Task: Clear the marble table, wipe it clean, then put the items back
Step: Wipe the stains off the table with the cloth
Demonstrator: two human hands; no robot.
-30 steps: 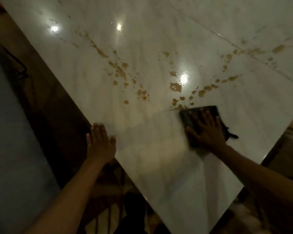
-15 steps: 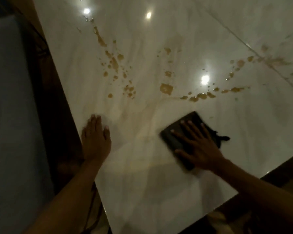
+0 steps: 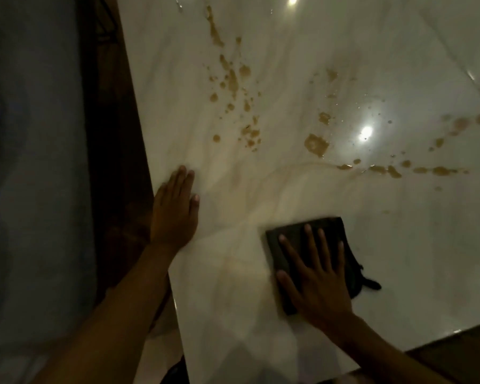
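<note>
Plainly, wiping hand: the right hand [image 3: 320, 281] lies flat with its fingers spread on a dark folded cloth [image 3: 294, 239], pressing it to the marble table [image 3: 399, 245]; nothing is curled round the cloth.
Bracing hand: the left hand [image 3: 175, 209] rests palm down, fingers straight and together, on the marble just inside the table's left edge, holding nothing.
Cloth position: near the table's front edge, to the right of the left hand and apart from it; a loose tail of fabric [image 3: 370, 284] sticks out on its right side.
Spill position: brown splatter [image 3: 316, 145] lies beyond the cloth, farther from the person, in a cluster up and to the left [image 3: 233, 81] and a drip line running right [image 3: 385, 169].
Key relation: the stains lie ahead of the right hand's fingertips, so a forward push should meet them; the right hand is the nearer one to the big central blot.
Spill layout: the drip line runs roughly crosswise to that push.
Task stage: the visible marble carries no items and wiping looks partly done, since the marble around the cloth shows only faint smears.
</note>
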